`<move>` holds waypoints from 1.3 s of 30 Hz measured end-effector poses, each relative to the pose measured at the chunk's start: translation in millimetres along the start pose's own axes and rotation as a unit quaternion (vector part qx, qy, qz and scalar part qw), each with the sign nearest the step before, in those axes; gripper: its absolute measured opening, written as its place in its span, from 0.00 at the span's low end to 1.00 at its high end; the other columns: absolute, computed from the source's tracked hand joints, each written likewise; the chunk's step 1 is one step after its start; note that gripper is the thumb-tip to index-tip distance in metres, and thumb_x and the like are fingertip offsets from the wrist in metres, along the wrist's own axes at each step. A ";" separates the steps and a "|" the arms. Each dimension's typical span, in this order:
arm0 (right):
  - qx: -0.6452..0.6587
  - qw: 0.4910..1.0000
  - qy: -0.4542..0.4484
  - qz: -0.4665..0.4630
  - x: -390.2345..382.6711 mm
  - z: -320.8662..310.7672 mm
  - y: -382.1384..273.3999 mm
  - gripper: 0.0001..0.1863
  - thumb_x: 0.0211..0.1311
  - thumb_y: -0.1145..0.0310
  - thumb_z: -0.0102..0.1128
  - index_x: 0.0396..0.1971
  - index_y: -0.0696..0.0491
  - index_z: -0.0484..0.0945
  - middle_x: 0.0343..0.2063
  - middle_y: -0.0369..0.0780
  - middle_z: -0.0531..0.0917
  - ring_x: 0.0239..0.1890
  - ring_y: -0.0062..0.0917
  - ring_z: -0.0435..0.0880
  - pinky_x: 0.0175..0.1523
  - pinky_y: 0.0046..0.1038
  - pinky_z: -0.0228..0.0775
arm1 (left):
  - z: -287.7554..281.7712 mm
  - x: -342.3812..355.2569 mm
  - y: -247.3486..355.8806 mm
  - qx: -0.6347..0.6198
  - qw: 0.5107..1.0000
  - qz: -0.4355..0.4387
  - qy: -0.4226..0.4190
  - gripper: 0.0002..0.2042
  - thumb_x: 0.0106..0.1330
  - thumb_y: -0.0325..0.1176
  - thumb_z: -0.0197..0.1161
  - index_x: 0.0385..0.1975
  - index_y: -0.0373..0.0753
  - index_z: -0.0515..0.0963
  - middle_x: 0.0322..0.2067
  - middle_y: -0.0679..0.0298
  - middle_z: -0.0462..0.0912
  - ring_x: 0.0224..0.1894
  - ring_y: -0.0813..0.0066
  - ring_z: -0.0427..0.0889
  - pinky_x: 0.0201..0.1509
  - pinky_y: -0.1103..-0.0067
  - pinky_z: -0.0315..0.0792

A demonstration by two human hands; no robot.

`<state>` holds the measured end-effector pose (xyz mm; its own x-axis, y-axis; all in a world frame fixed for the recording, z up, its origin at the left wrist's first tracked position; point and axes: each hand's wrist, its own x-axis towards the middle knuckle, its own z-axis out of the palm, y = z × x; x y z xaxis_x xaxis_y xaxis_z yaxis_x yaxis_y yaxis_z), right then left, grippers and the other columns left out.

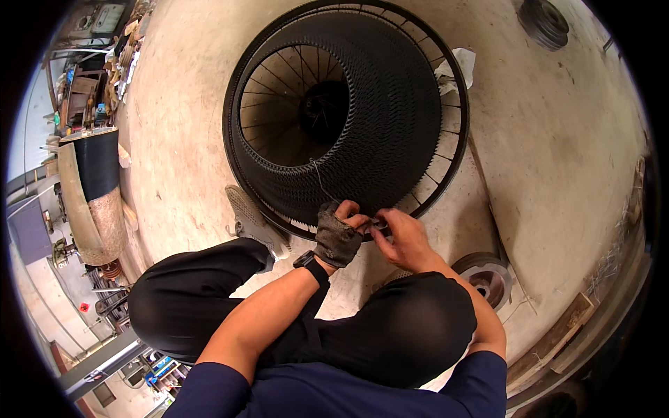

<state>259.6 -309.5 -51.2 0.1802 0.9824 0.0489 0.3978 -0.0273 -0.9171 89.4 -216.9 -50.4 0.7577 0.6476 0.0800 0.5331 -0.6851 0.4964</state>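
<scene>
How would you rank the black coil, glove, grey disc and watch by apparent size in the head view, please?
1. Black coil, clearly largest.
2. Glove and grey disc, the latter partly covered: too alike to rank.
3. Watch, smallest.

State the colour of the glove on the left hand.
The glove is dark grey, seen best in the head view.
</scene>
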 end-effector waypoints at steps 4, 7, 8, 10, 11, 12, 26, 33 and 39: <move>-0.162 0.983 0.025 -0.087 -11.2 12.6 7.1 0.07 0.54 0.72 0.67 0.30 0.52 0.77 0.26 0.37 0.78 0.34 0.33 0.80 0.40 0.32 0.71 | -1.6 0.7 1.9 -0.029 0.999 -0.025 -0.015 0.05 0.55 0.29 0.69 0.31 0.43 0.83 0.38 0.63 0.76 0.39 0.57 0.79 0.43 0.63 0.72; -0.246 0.963 0.023 -0.108 -17.0 22.5 14.0 0.05 0.51 0.72 0.64 0.28 0.51 0.77 0.25 0.36 0.77 0.33 0.30 0.79 0.39 0.31 0.69 | -0.1 -2.2 -0.3 -0.021 0.999 -0.032 -0.015 0.05 0.55 0.30 0.70 0.31 0.43 0.83 0.38 0.63 0.76 0.40 0.57 0.79 0.43 0.63 0.72; -0.248 0.961 0.021 -0.118 -18.0 25.1 15.9 0.05 0.51 0.72 0.63 0.29 0.52 0.77 0.25 0.36 0.77 0.32 0.29 0.79 0.39 0.31 0.69 | -1.0 -2.7 -0.3 -0.014 0.999 -0.033 -0.017 0.05 0.55 0.30 0.70 0.31 0.43 0.83 0.38 0.63 0.76 0.40 0.57 0.79 0.43 0.63 0.72; -0.263 0.955 0.020 -0.133 -21.7 25.0 19.2 0.06 0.49 0.72 0.60 0.30 0.53 0.78 0.25 0.37 0.78 0.32 0.29 0.79 0.39 0.30 0.70 | -0.3 0.4 1.5 -0.008 0.999 -0.025 -0.021 0.05 0.55 0.30 0.70 0.31 0.43 0.83 0.39 0.63 0.76 0.41 0.58 0.79 0.43 0.63 0.72; -0.274 0.952 0.029 -0.136 -23.9 26.4 19.3 0.07 0.49 0.72 0.60 0.30 0.54 0.79 0.25 0.37 0.78 0.31 0.28 0.79 0.38 0.30 0.70 | 0.5 1.3 1.9 -0.005 1.000 -0.021 -0.022 0.05 0.55 0.30 0.70 0.31 0.43 0.83 0.39 0.62 0.76 0.41 0.58 0.79 0.43 0.63 0.72; -0.280 0.949 0.036 -0.141 -25.1 29.7 18.4 0.08 0.49 0.72 0.60 0.31 0.55 0.79 0.25 0.37 0.78 0.30 0.28 0.79 0.37 0.29 0.70 | 0.3 1.0 1.7 0.001 0.999 -0.021 -0.024 0.06 0.55 0.29 0.70 0.32 0.42 0.83 0.40 0.62 0.77 0.41 0.58 0.79 0.43 0.63 0.72; -0.360 0.921 0.017 -0.150 -29.9 38.2 16.7 0.08 0.48 0.74 0.62 0.31 0.58 0.82 0.25 0.37 0.78 0.29 0.25 0.79 0.31 0.24 0.75 | -1.4 10.5 9.0 0.045 0.999 -0.007 0.004 0.06 0.54 0.25 0.67 0.31 0.38 0.80 0.40 0.60 0.78 0.38 0.58 0.81 0.38 0.66 0.76; -0.279 0.951 -0.004 -0.135 -36.5 33.0 28.3 0.10 0.50 0.72 0.60 0.34 0.57 0.82 0.28 0.37 0.78 0.33 0.27 0.80 0.35 0.25 0.75 | -16.8 23.4 5.4 0.046 0.995 0.051 -0.072 0.07 0.52 0.24 0.64 0.32 0.39 0.81 0.33 0.60 0.78 0.32 0.58 0.82 0.32 0.66 0.76; -0.286 0.939 0.018 -0.188 -3.0 -21.1 22.4 0.12 0.48 0.69 0.59 0.34 0.56 0.82 0.36 0.41 0.79 0.46 0.33 0.78 0.53 0.35 0.69 | -9.5 12.8 -7.2 0.085 0.994 0.063 -0.042 0.04 0.54 0.27 0.62 0.29 0.40 0.78 0.30 0.60 0.75 0.32 0.57 0.80 0.31 0.65 0.75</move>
<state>286.9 -317.0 -63.5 -0.0435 0.9357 0.3500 0.8562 0.2155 -0.4696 91.6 -200.5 -44.7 0.8476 0.5276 0.0570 0.4818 -0.8102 0.3339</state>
